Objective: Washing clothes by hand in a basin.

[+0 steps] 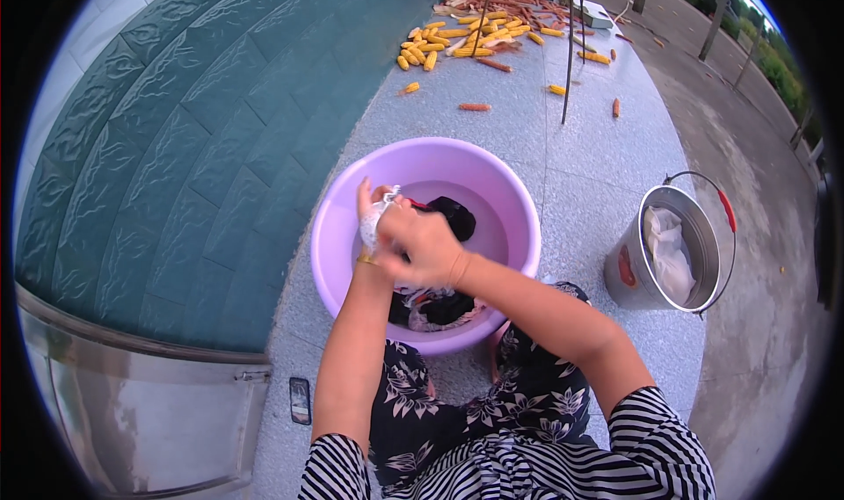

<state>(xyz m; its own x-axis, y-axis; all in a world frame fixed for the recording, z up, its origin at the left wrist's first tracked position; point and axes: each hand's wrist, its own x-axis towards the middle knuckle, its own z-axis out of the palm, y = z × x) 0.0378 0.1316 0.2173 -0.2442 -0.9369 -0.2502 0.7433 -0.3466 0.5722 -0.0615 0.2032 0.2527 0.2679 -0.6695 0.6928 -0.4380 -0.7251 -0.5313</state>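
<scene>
A light purple plastic basin (pixel 521 203) stands on the floor in front of my knees, with some cloudy water inside. Over its left half, my left hand (pixel 366 203) holds a small white cloth (pixel 371 226), its thumb side raised. My right hand (pixel 422 244), curled and blurred by motion, crosses over and presses against the same cloth. The fingertips of both hands are partly hidden. Black fabric (pixel 453 216) with a bit of red lies in the water beyond my hands. Nearer to me, more wet clothes (pixel 448 310), black and pale pink, rest against the basin's near side.
A metal bucket (pixel 623 263) with a red-gripped handle stands at the right, holding a whitish bag (pixel 666 249). A phone (pixel 300 401) lies on the floor at left. Yellow corn cobs (pixel 488 35), bare reddish cobs (pixel 521 2) and thin rods (pixel 568 58) are farther off. A teal tiled wall (pixel 198 170) borders the left.
</scene>
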